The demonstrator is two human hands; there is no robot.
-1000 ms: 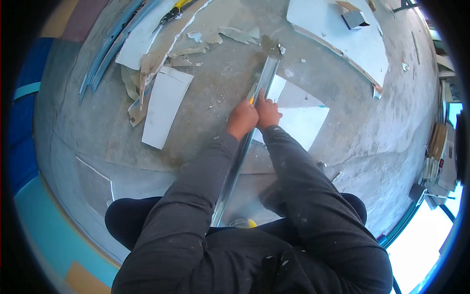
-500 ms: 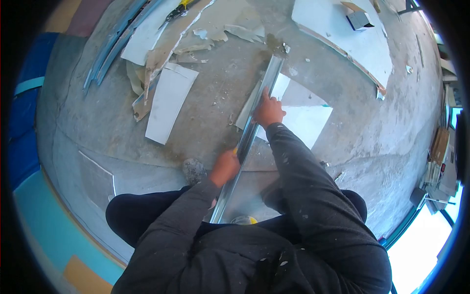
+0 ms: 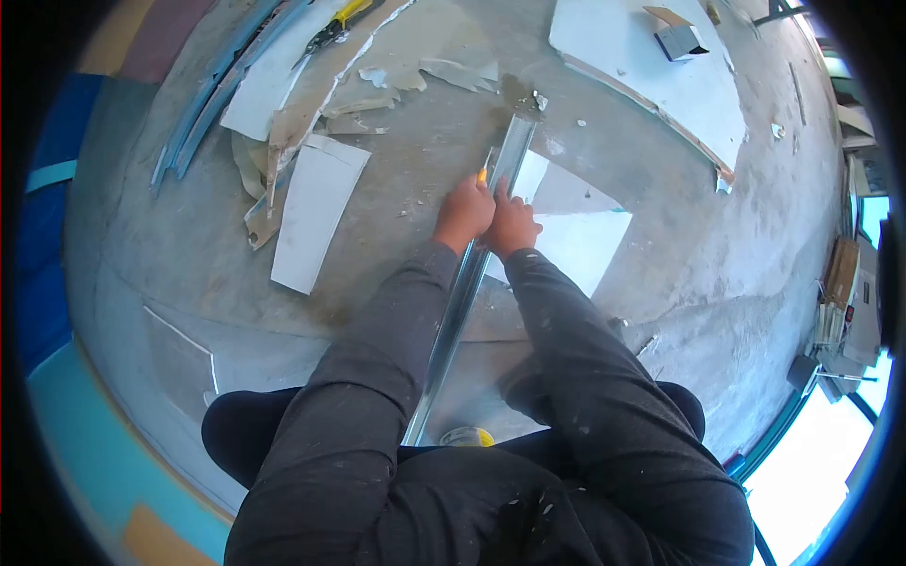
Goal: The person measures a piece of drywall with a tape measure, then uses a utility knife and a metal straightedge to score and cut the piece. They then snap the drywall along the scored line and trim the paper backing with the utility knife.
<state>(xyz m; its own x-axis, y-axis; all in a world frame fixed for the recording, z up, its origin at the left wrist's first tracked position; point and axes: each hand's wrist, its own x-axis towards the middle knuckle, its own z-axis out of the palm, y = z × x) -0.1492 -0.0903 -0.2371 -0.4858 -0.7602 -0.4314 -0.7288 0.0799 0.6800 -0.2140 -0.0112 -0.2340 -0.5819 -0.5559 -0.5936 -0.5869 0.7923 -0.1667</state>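
A long shiny metal channel (image 3: 455,316) runs from near my lap across a piece of white drywall (image 3: 580,247) on the floor. My right hand (image 3: 512,226) grips the channel over the board, fingers bent onto it and pressing it down. Close beside it, on the channel's left side, my left hand (image 3: 463,213) is closed around a yellow utility knife (image 3: 482,176). The knife's tip points away from me, near the channel's left edge. Much of its handle is hidden in the fist.
A narrow drywall strip (image 3: 321,212) lies at left, near torn paper scraps (image 3: 460,74). Yellow-handled snips (image 3: 330,30) and blue-grey metal profiles (image 3: 219,90) lie farther back. A large drywall sheet (image 3: 651,90) carries a small box (image 3: 681,40). A round yellow-edged container (image 3: 467,437) is by my lap.
My left hand has moved forward along the channel with the knife, from nearer my lap up to beside my right hand. The right hand keeps its place on the channel.
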